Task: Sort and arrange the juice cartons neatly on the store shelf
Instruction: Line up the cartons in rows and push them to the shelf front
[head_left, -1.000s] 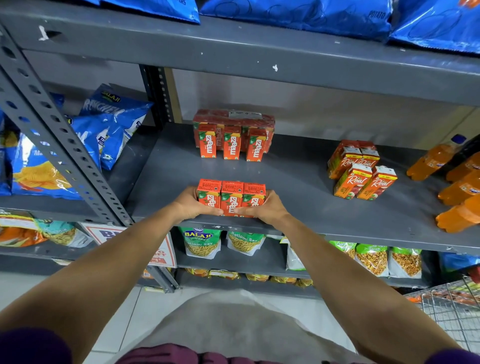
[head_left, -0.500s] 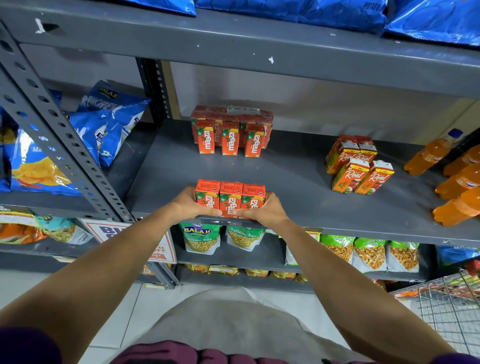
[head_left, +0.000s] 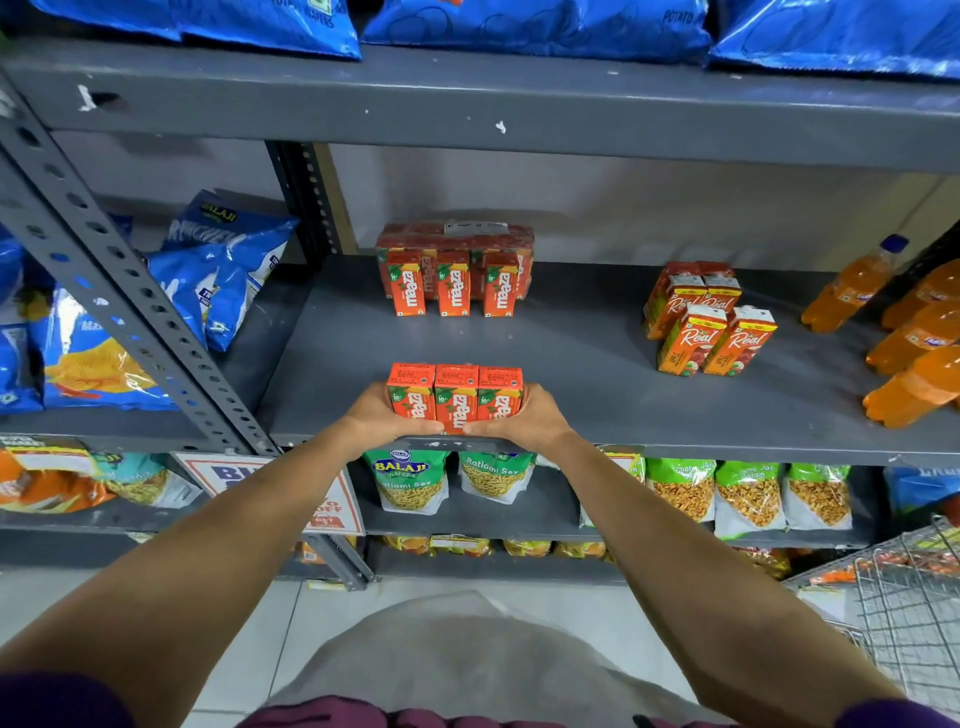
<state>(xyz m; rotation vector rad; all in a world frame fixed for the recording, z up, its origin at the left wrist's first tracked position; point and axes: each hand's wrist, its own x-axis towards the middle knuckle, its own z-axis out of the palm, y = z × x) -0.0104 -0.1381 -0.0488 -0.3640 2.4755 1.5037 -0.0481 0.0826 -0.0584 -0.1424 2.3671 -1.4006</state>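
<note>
Orange cartons: three in a row, upright, touching, at shelf front edge.
Left hand: clasps the row's left end.
Right hand: clasps its right end.
Rear cartons: well behind.

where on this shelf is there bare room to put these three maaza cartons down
Bare shelf lies between the held cartons and the rear Maaza group, and rightward to the Real cartons. The far right is crowded with orange bottles.
</note>
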